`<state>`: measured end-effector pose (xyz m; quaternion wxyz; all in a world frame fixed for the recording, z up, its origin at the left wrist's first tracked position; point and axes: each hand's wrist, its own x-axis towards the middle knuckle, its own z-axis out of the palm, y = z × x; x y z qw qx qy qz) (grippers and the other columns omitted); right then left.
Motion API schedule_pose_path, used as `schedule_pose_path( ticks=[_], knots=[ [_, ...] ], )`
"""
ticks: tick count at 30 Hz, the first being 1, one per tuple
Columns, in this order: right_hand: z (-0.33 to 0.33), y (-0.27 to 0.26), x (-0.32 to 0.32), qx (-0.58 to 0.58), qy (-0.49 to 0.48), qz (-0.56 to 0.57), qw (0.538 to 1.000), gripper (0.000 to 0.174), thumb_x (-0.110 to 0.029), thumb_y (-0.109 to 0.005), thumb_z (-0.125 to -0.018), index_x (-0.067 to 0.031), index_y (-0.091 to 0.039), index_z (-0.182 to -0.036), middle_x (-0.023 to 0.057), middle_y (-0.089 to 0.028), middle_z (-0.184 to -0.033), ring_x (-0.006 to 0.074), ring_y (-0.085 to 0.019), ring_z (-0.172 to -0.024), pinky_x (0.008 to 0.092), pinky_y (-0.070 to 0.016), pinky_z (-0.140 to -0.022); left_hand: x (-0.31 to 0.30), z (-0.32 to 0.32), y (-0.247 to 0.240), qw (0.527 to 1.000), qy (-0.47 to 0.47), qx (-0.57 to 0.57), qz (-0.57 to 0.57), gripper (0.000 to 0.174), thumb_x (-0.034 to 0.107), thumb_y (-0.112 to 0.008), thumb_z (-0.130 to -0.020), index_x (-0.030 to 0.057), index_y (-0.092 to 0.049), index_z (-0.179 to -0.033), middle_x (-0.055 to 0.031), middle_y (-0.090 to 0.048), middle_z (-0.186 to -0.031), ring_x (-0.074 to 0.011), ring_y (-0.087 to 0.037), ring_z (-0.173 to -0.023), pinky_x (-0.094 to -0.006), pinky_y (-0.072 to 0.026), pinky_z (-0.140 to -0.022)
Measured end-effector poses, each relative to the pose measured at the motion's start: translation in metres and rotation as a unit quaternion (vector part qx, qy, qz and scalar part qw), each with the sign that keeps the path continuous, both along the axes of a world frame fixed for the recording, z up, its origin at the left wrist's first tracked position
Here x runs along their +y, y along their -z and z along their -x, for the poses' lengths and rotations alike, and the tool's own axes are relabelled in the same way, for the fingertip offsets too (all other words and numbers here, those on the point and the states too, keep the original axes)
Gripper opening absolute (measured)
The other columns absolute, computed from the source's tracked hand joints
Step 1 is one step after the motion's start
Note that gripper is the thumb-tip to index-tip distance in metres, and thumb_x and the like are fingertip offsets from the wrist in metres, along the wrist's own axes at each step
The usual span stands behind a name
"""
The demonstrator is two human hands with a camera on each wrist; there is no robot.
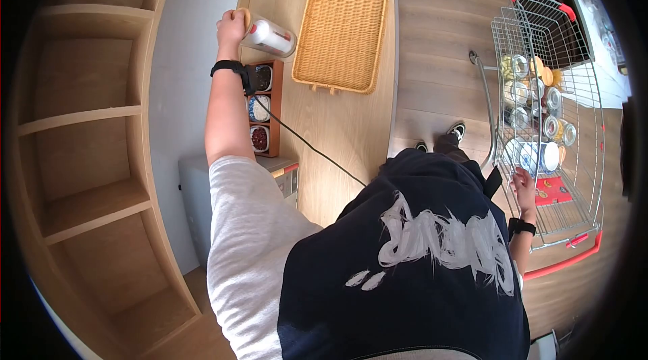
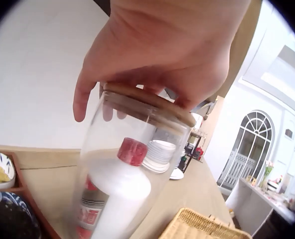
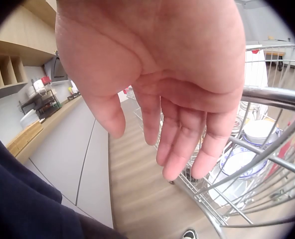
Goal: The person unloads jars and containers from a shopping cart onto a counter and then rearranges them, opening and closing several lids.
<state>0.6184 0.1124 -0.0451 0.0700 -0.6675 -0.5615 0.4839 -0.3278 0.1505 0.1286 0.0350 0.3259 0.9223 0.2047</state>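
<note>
Wood-grain counter [image 1: 324, 184] runs from centre to top of the head view, your dark apron [image 1: 324, 286] nearest, bottom centre. Your right hand [image 1: 523, 188] is right of centre in that view: fingers loosely extended, slightly spread, nothing held. It's beside the wire cart [image 1: 567, 12], which carries glass jars [image 1: 517, 93] and a red packet [image 1: 553, 190].

Your left hand [image 1: 231, 28], upper left, grips the wooden lid [image 2: 147, 103] of a clear tall jar [image 1: 275, 37], fingers spread and bent over the rim from above. Can't tell if the base touches the counter. My read: you're at the handling step, jar held by its lid only; moving it calls for a steady grip, with the body kept under the lid.

Jar's long axis: lid end upper left, base lower right in the head view; in the left wrist view, lid at top, body running down and slightly left. White bottle [image 2: 121, 186] with a red cap shows through the glass; can't tell if it's inside or behind.

Just below the jar in the head view, a red-brown box [image 1: 278, 114] holds bowls. Wicker tray [image 1: 343, 36] is right of the jar, upper centre. Farthest, right side of the left wrist view: arched window [image 2: 252, 137].
</note>
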Motion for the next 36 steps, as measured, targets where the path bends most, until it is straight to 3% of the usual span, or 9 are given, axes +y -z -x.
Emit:
schedule_pose_path(
  ticks=[7, 9, 12, 19, 22, 24, 27, 30, 36],
  knots=[
    [-0.002, 0.0, -0.003, 0.003, 0.004, 0.003, 1.0, 0.035, -0.022, -0.06, -0.096, -0.0087, -0.059, -0.128, 0.0008, -0.066, -0.098, 0.0102, -0.064, -0.081, 0.0235, -0.0447, -0.061, -0.01, -0.063, -0.02, 0.978, 0.009, 0.205, 0.038, 0.06, 0.047, -0.042, -0.094, 0.0109, -0.047, -0.142, -0.0169, -0.051, -0.141, -0.0392, -0.05, -0.126, -0.0445, -0.0397, -0.107],
    [-0.003, 0.001, -0.004, 0.001, 0.003, 0.003, 1.0, 0.034, -0.022, -0.059, -0.096, -0.0087, -0.059, -0.128, 0.0009, -0.066, -0.098, 0.0101, -0.064, -0.08, 0.0234, -0.0446, -0.061, -0.012, -0.063, -0.02, 0.969, 0.092, 0.23, -0.024, 0.059, 0.047, -0.041, -0.095, 0.0106, -0.05, -0.14, -0.0132, -0.053, -0.14, -0.0357, -0.047, -0.13, -0.0442, -0.0388, -0.107],
    [-0.002, 0.001, -0.003, 0.003, 0.0, -0.005, 1.0, 0.034, -0.022, -0.059, -0.096, -0.0085, -0.059, -0.127, 0.0009, -0.066, -0.097, 0.0097, -0.064, -0.08, 0.0231, -0.0442, -0.06, -0.01, -0.059, -0.022, 0.986, 0.087, 0.142, -0.017, 0.057, 0.047, -0.041, -0.094, 0.0112, -0.053, -0.137, -0.0138, -0.054, -0.138, -0.0333, -0.046, -0.131, -0.0449, -0.039, -0.107],
    [-0.002, 0.011, 0.0, 0.011, -0.001, -0.014, 1.0, 0.033, -0.021, -0.059, -0.096, -0.0076, -0.059, -0.126, 0.0007, -0.066, -0.096, 0.0086, -0.063, -0.077, 0.0222, -0.044, -0.058, -0.007, -0.066, -0.029, 0.989, 0.061, 0.133, 0.032, 0.058, 0.049, -0.043, -0.092, 0.0149, -0.053, -0.138, -0.013, -0.053, -0.14, -0.0336, -0.047, -0.13, -0.0454, -0.0386, -0.108],
    [0.003, 0.005, 0.001, 0.006, 0.001, -0.015, 1.0, 0.033, -0.021, -0.06, -0.096, -0.0071, -0.059, -0.126, 0.0008, -0.066, -0.095, 0.0084, -0.063, -0.077, 0.0218, -0.0443, -0.058, -0.012, -0.07, -0.031, 0.988, 0.066, 0.132, 0.035, 0.062, 0.05, -0.05, -0.089, 0.017, -0.051, -0.141, -0.0139, -0.051, -0.141, -0.0355, -0.046, -0.129, -0.0451, -0.0389, -0.108],
    [0.003, 0.004, 0.002, 0.001, 0.001, -0.016, 1.0, 0.033, -0.021, -0.06, -0.096, -0.0069, -0.059, -0.126, 0.0009, -0.066, -0.094, 0.0083, -0.063, -0.077, 0.0216, -0.0446, -0.059, -0.017, -0.07, -0.034, 0.975, 0.131, 0.16, 0.084, 0.068, 0.05, -0.057, -0.083, 0.0196, -0.047, -0.144, -0.0151, -0.049, -0.141, -0.0369, -0.045, -0.129, -0.0447, -0.0395, -0.107],
    [0.002, 0.01, 0.003, 0.006, -0.003, -0.018, 1.0, 0.034, -0.021, -0.059, -0.096, -0.007, -0.059, -0.127, 0.0008, -0.067, -0.095, 0.0086, -0.063, -0.077, 0.0217, -0.0449, -0.059, -0.02, -0.076, -0.037, 0.976, 0.104, 0.16, 0.109, 0.074, 0.049, -0.063, -0.079, 0.0188, -0.045, -0.145, -0.0155, -0.047, -0.142, -0.0379, -0.045, -0.127, -0.0445, -0.0402, -0.107],
    [0.003, 0.008, 0.004, 0.011, -0.004, -0.013, 1.0, 0.035, -0.022, -0.06, -0.096, -0.0072, -0.058, -0.128, 0.0005, -0.067, -0.095, 0.0087, -0.063, -0.078, 0.0226, -0.0453, -0.059, -0.015, -0.083, -0.04, 0.978, 0.007, 0.146, 0.149, 0.077, 0.051, -0.062, -0.079, 0.0166, -0.043, -0.145, -0.0162, -0.045, -0.142, -0.0393, -0.045, -0.127, -0.0449, -0.0407, -0.107],
    [-0.005, 0.017, 0.003, 0.045, 0.012, -0.044, 0.998, 0.035, -0.023, -0.06, -0.097, -0.0073, -0.058, -0.128, 0.0022, -0.067, -0.101, 0.01, -0.063, -0.082, 0.024, -0.0459, -0.061, -0.006, -0.085, -0.047, 0.97, -0.056, 0.116, 0.208, 0.079, 0.052, -0.058, -0.081, 0.0123, -0.039, -0.147, -0.0207, -0.042, -0.144, -0.0432, -0.042, -0.13, -0.0481, -0.04, -0.107]
  ],
)
